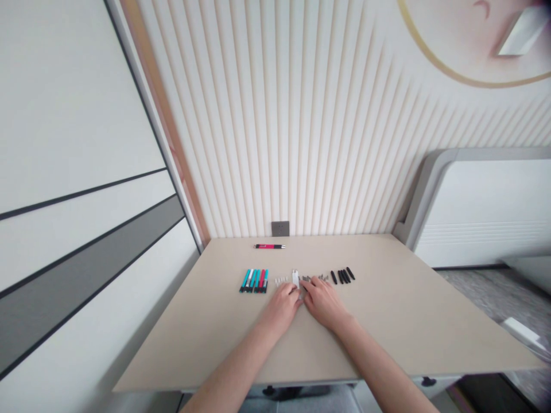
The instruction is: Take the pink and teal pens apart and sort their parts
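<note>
My left hand [280,305] and my right hand [323,302] rest close together on the beige tabletop [206,321], fingertips meeting near a white plastic piece [295,279]. Whatever lies between my fingers is too small to make out. To the left stands a tight row of teal and red pen barrels [253,281], with small white pen parts [281,281] beside it. Small metal pen parts [314,279] lie just beyond my right hand, and several black pen barrels [342,276] sit further right. Farther back lies a single red and black pen [269,246].
The table's far edge meets a ribbed cream wall with a grey wall socket [280,228]. A white panelled wall [86,189] rises on the left, and a white cabinet-like unit [477,206] stands to the right. Bare tabletop surrounds the row of parts.
</note>
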The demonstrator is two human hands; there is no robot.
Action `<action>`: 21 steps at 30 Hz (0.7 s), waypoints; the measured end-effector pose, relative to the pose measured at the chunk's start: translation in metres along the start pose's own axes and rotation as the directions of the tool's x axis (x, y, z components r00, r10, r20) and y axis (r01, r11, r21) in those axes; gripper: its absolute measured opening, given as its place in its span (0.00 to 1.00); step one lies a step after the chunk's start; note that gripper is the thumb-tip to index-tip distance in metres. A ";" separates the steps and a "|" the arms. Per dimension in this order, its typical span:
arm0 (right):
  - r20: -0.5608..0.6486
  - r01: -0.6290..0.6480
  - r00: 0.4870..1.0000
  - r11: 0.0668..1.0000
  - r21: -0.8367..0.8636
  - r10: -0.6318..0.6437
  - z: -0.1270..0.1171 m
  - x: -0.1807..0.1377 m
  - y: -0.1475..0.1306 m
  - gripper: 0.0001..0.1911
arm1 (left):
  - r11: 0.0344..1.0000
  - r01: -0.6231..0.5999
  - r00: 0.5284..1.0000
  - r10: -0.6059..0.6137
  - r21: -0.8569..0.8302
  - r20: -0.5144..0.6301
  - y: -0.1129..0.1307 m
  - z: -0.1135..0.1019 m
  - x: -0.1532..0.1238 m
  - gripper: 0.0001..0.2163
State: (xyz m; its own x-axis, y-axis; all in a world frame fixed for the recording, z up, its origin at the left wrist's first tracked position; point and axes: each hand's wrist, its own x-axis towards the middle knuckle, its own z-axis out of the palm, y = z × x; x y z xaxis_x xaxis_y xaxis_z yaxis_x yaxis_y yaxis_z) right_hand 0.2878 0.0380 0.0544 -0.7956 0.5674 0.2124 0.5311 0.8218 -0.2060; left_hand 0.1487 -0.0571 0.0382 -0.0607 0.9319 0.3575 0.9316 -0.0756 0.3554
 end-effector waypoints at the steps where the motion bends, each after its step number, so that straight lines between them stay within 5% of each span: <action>1: 0.001 0.002 1.000 1.000 0.004 -0.002 0.000 0.000 0.000 0.21 | 1.000 -0.004 1.000 0.004 0.000 0.003 0.000 0.000 0.000 0.07; 9: -0.083 0.006 0.997 0.995 0.103 0.002 -0.001 -0.002 0.007 0.21 | 1.000 -0.015 1.000 0.015 0.016 0.018 -0.002 -0.001 0.001 0.06; 15: -0.215 -0.050 0.969 0.954 0.295 0.117 -0.001 -0.002 0.018 0.19 | 0.998 -0.034 0.999 0.032 0.056 0.034 -0.002 -0.001 0.004 0.05; 21: -0.265 -0.054 0.908 0.718 0.694 0.324 0.009 0.007 0.023 0.15 | 0.997 -0.029 0.999 0.025 0.077 0.045 -0.002 0.000 0.007 0.03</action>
State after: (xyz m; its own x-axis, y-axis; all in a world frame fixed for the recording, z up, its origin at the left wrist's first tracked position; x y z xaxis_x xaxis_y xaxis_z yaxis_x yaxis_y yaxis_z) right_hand 0.2925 0.0605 0.0428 -0.4736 0.7951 0.3789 0.2220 0.5241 -0.8222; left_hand 0.1464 -0.0501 0.0399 -0.0210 0.9447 0.3273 0.9578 -0.0749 0.2775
